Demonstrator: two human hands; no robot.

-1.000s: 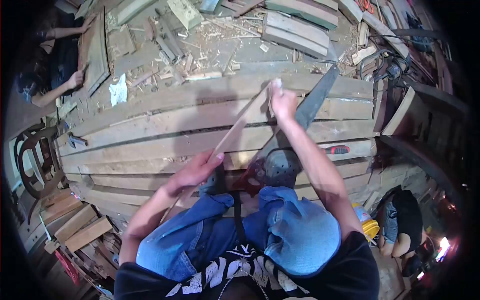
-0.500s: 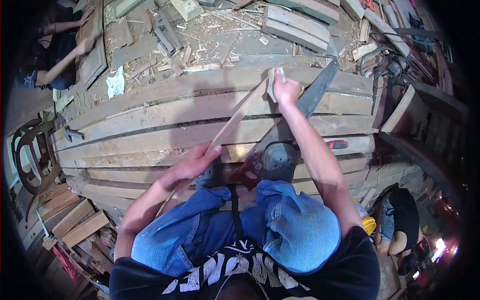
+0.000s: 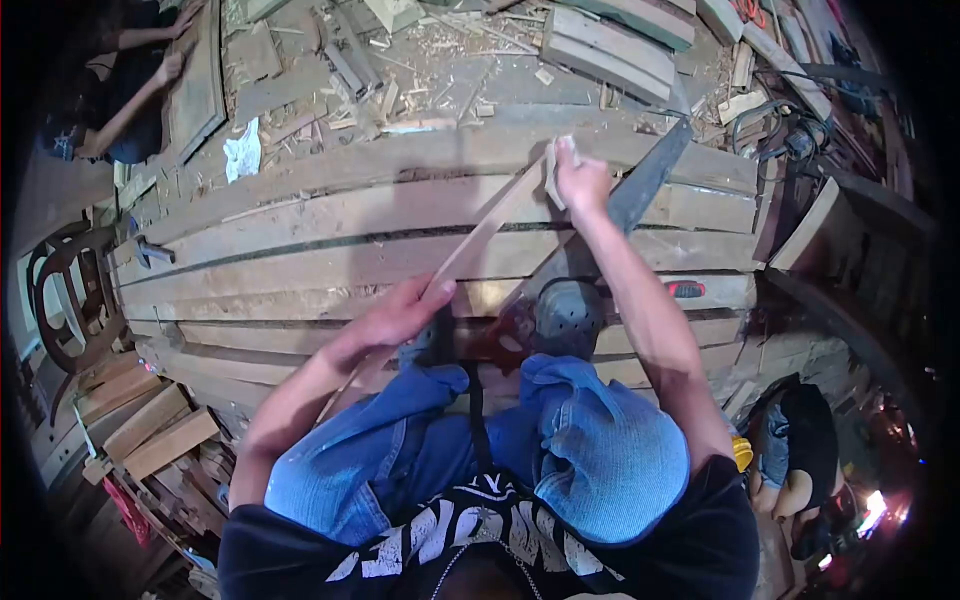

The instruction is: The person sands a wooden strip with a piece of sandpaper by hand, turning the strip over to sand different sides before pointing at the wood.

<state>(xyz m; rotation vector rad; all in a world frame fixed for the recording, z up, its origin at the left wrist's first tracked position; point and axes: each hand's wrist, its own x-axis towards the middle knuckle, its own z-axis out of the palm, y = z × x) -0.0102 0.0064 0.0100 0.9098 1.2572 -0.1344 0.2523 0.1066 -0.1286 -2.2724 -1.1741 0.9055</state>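
My left hand (image 3: 408,312) is closed around a long, thin wooden strip (image 3: 490,222), which slants from my lap up toward the far boards. At its upper end my right hand (image 3: 584,184) pinches a pale folded piece of sandpaper (image 3: 553,178) against the wood. Beneath my right forearm lies a handsaw (image 3: 643,185), its wide blade pointing away and its reddish handle (image 3: 497,345) between my shoes. Part of the blade is hidden by the forearm and shoe.
Long wooden planks (image 3: 340,270) lie side by side under me. A hammer (image 3: 153,252) rests at left, a red-handled tool (image 3: 686,289) at right. Offcuts and shavings litter the far floor. Another person's arm (image 3: 135,110) reaches onto a board (image 3: 197,95); someone else crouches (image 3: 805,440) at lower right.
The view has shifted slightly, so the surroundings sit a little farther right. Both hands keep their grips, with the sandpaper still at the strip's upper end.
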